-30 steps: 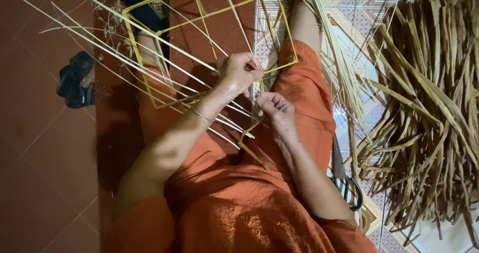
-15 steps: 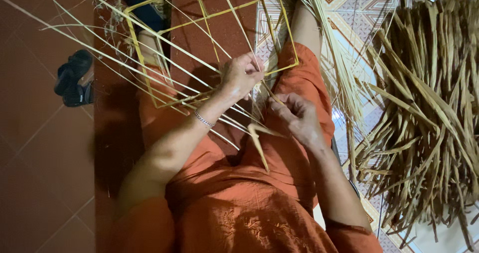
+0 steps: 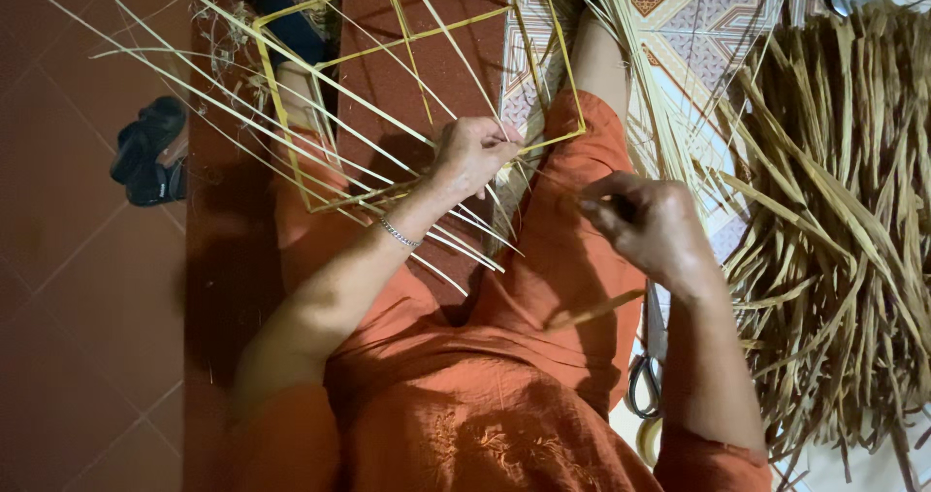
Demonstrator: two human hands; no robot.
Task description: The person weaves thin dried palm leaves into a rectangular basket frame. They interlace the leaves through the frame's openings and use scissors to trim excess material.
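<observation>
My left hand (image 3: pixel 475 153) grips the near edge of a yellow strip frame (image 3: pixel 407 36) where several pale thin strips (image 3: pixel 291 133) fan out to the left across my lap. My right hand (image 3: pixel 650 225) is closed around a thin strip, pulled away to the right of the frame, above my orange-clad thigh. A short tan strip end (image 3: pixel 596 310) sticks out below that hand. A thin bracelet (image 3: pixel 398 233) sits on my left wrist.
A big heap of dried flat leaves (image 3: pixel 834 221) lies on the right, over patterned floor tiles (image 3: pixel 698 27). Scissors (image 3: pixel 648 366) lie beside my right forearm. A dark sandal (image 3: pixel 145 153) rests on the red tiled floor at left.
My right hand has drawn away from the left hand, moving right and toward me with a strip. The left hand stays on the frame's edge.
</observation>
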